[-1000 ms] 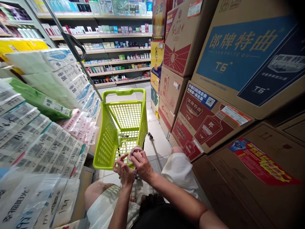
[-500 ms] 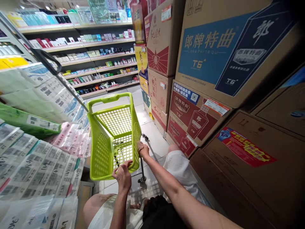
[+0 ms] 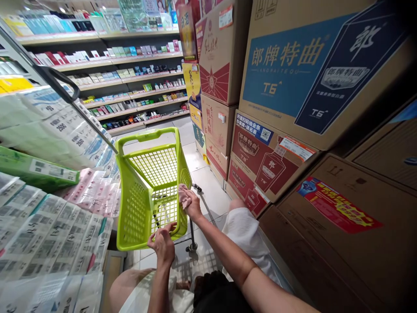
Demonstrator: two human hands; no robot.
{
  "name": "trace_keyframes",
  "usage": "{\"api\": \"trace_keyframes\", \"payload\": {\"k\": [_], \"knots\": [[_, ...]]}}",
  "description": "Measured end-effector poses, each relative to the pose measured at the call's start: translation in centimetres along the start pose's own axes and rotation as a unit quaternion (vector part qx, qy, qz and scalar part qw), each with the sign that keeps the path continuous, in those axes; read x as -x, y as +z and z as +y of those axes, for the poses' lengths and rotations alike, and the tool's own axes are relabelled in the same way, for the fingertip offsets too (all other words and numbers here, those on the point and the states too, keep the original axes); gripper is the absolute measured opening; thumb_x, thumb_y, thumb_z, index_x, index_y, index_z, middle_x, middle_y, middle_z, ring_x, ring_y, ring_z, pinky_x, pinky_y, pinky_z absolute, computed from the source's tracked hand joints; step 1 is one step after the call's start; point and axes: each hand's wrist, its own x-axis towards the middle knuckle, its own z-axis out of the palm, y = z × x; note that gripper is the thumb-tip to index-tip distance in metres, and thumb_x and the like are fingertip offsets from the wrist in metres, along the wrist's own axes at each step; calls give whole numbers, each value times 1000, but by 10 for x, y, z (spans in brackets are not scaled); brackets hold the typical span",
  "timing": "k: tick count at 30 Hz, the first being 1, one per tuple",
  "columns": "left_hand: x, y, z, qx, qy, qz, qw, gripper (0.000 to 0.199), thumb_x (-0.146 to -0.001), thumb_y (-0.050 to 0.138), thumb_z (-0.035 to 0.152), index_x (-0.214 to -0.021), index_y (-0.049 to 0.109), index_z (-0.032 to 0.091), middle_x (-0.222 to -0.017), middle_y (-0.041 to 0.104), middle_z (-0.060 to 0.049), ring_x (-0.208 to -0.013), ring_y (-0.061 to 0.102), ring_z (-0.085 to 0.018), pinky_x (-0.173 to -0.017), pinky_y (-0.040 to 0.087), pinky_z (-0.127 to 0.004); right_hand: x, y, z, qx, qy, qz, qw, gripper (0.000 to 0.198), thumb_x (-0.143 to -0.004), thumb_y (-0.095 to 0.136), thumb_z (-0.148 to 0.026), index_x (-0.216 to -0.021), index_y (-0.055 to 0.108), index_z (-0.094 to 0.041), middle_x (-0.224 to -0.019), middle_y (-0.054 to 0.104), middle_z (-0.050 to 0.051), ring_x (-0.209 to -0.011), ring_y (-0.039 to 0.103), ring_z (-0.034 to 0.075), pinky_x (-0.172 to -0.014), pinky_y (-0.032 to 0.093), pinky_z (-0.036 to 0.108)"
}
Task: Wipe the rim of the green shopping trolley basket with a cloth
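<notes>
A lime-green plastic shopping basket (image 3: 132,217) with lattice walls stands in front of me, part of a wheeled cart. My left hand (image 3: 163,248) is closed over its near rim, thumb and fingers gripping the edge. In my right hand (image 3: 193,206) is a crumpled pinkish cloth (image 3: 184,196), pressed against the upper edge of the basket's right side. The basket holds nothing that I can see. Its long grey pole with a black handle (image 3: 60,82) slants up to the left.
Stacked cardboard cartons (image 3: 276,78) rise close on the right. Wrapped paper packs (image 3: 58,230) are piled along the left. Shelves (image 3: 130,78) of small boxed goods stand behind the cart. White floor tiles (image 3: 198,154) show around the wheels.
My right hand has moved up and left along the basket's right side, and the cloth now shows in it. The left hand keeps its grip on the near rim.
</notes>
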Motion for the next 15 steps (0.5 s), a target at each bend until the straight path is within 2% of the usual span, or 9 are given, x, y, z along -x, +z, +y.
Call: {"api": "trace_keyframes", "payload": {"k": [2,4,7,9,11,13,15], "knots": [[-1,0,0,3,2,2,1000,108,-84,-13,79,-105,79,27,-99,78,-13,-112,64,-33,-110,25,-63,5,3,-3,26,-22,-6,999,46,-86,52,-12,-128,69,-20,-120,68,10,-108,62,20,-96,53,32],[-1,0,-1,6,5,6,1000,108,-84,-13,79,-106,79,27,-102,77,-13,-116,63,-33,-111,25,-62,19,7,3,69,-13,-2,998,44,-86,52,-11,-124,72,-19,-123,66,12,-112,59,23,-98,52,36],[-1,0,-3,8,7,11,1000,107,-84,-12,79,-107,78,27,-106,77,-13,-118,61,-33,-112,23,-62,43,11,21,113,76,7,991,35,-84,49,-8,-103,78,-13,-105,69,14,-96,62,24,-85,55,37],[-2,0,-2,9,5,10,1000,107,-84,-12,80,-111,77,28,-108,77,-13,-118,61,-33,-112,21,-64,50,15,28,119,116,5,986,35,-83,46,-5,-93,79,-12,-91,67,12,-82,63,22,-76,56,34],[-4,1,0,12,2,15,1000,107,-83,-13,80,-116,75,29,-109,77,-13,-118,61,-33,-112,19,-66,47,19,25,103,105,13,989,42,-82,44,-4,-105,78,-13,-92,66,10,-79,63,20,-73,57,30],[-5,2,2,19,1,25,1000,106,-83,-13,79,-122,72,29,-109,77,-14,-119,61,-33,-112,19,-66,43,22,18,81,63,30,994,54,-82,45,-4,-127,70,-18,-108,66,10,-90,65,19,-82,56,29],[-6,2,2,25,3,30,999,106,-84,-13,78,-127,69,27,-108,76,-15,-121,60,-32,-112,20,-65,43,24,13,66,35,44,996,61,-79,49,-4,-136,64,-21,-119,64,11,-105,63,21,-93,54,32]]}}
